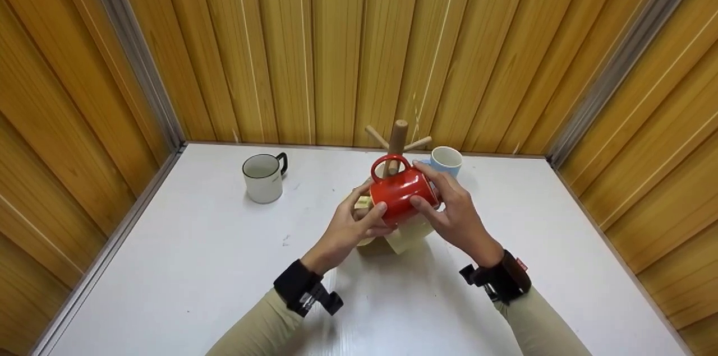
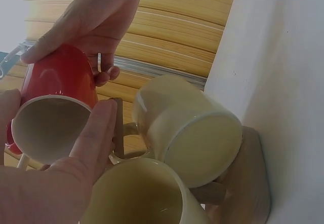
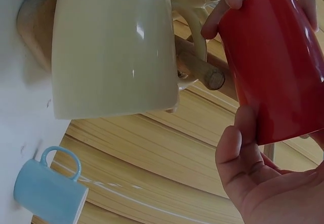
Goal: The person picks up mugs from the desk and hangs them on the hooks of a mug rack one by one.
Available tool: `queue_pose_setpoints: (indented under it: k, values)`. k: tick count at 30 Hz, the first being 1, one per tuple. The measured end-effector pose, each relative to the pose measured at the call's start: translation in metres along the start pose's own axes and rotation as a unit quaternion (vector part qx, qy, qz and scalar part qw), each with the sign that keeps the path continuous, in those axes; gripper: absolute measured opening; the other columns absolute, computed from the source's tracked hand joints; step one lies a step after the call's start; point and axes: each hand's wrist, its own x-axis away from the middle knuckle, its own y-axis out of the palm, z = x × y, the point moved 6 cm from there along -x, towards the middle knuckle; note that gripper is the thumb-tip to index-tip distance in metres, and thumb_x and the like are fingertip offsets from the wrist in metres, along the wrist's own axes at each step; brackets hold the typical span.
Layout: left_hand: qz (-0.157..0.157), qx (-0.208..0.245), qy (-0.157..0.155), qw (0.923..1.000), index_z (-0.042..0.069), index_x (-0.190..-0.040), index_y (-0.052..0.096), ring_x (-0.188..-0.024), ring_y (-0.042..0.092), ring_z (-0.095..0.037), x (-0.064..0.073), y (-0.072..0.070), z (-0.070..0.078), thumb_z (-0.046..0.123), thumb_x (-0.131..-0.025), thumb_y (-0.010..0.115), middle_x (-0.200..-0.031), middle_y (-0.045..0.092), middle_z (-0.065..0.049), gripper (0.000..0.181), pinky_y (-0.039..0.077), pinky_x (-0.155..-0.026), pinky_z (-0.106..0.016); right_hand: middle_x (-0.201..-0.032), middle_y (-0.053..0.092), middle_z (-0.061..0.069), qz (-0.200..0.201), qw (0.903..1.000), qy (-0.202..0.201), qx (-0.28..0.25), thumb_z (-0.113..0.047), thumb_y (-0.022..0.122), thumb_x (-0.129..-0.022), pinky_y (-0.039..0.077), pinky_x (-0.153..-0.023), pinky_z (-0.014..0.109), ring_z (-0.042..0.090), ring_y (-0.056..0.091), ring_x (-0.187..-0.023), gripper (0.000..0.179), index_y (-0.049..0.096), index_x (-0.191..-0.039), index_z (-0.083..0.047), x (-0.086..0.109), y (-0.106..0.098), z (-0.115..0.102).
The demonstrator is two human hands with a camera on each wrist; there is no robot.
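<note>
A red mug lies on its side in the air between both hands, its handle pointing up in the head view. The left hand grips it at the mouth end, thumb on the near side. At the base end, the right hand holds it between thumb and fingers. Just behind is a wooden mug tree with several pegs. Two cream mugs, one with its base showing and another with its mouth showing, hang low on it, partly hidden by the hands in the head view.
A white mug with a black rim and handle stands on the white table at the left. Behind the right hand stands a light blue mug. Wood-patterned walls enclose the back and sides.
</note>
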Motion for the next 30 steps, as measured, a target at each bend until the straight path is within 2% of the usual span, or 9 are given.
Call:
queue_pose_setpoints:
  k: [6,11,17,22,28,30]
  values:
    - [-0.003,-0.018,-0.013,0.9997,0.018,-0.161,0.030,-0.095,0.073,-0.043,0.000,0.000,0.003,0.026,-0.102,0.067,-0.115,0.070,-0.027,0.071,0.059,-0.089,-0.051,-0.118,0.066,0.007,0.007,0.9999,0.015,-0.001,-0.025,0.079,-0.091,0.055,-0.065,0.028,0.013,0.058,-0.087,0.066,0.051,-0.151,-0.027,0.003,0.002,0.002]
    - [-0.005,-0.036,-0.023,0.9991,0.021,-0.160,0.031,-0.097,0.072,-0.047,0.000,-0.003,0.004,0.029,-0.103,0.065,-0.113,0.071,-0.025,0.068,0.058,-0.088,-0.055,-0.117,0.066,0.007,0.010,0.9997,0.022,0.003,-0.026,0.079,-0.091,0.056,-0.065,0.028,0.012,0.057,-0.087,0.065,0.051,-0.150,-0.027,0.003,0.005,0.004]
    - [0.001,-0.065,-0.036,0.9972,0.024,-0.160,0.031,-0.098,0.070,-0.049,0.001,-0.006,0.005,0.034,-0.103,0.063,-0.118,0.071,-0.020,0.066,0.061,-0.082,-0.052,-0.111,0.065,0.005,0.018,0.9994,0.031,0.003,-0.026,0.079,-0.091,0.054,-0.063,0.027,0.011,0.054,-0.079,0.065,0.051,-0.150,-0.028,0.004,0.008,0.005]
    - [0.008,-0.086,-0.033,0.9957,0.025,-0.160,0.033,-0.098,0.071,-0.049,0.001,-0.006,0.005,0.036,-0.103,0.063,-0.113,0.072,-0.020,0.065,0.062,-0.079,-0.052,-0.109,0.064,0.005,0.024,0.9990,0.036,0.003,-0.027,0.078,-0.092,0.053,-0.060,0.027,0.011,0.053,-0.075,0.064,0.051,-0.150,-0.029,0.006,0.009,0.005]
    - [0.025,-0.127,-0.018,0.9915,0.027,-0.158,0.035,-0.089,0.072,-0.049,0.002,-0.008,0.008,0.040,-0.101,0.066,-0.097,0.070,-0.030,0.066,0.063,-0.072,-0.051,-0.110,0.064,0.004,0.027,0.9988,0.040,-0.004,-0.028,0.077,-0.093,0.052,-0.057,0.027,0.012,0.055,-0.074,0.063,0.051,-0.151,-0.030,0.007,0.012,0.005]
    - [0.030,-0.147,-0.007,0.9886,0.026,-0.158,0.036,-0.085,0.072,-0.049,0.002,-0.009,0.010,0.041,-0.101,0.066,-0.100,0.070,-0.028,0.066,0.063,-0.068,-0.050,-0.111,0.064,0.003,0.029,0.9988,0.040,-0.008,-0.028,0.077,-0.093,0.051,-0.056,0.027,0.014,0.056,-0.073,0.063,0.051,-0.151,-0.031,0.007,0.012,0.005]
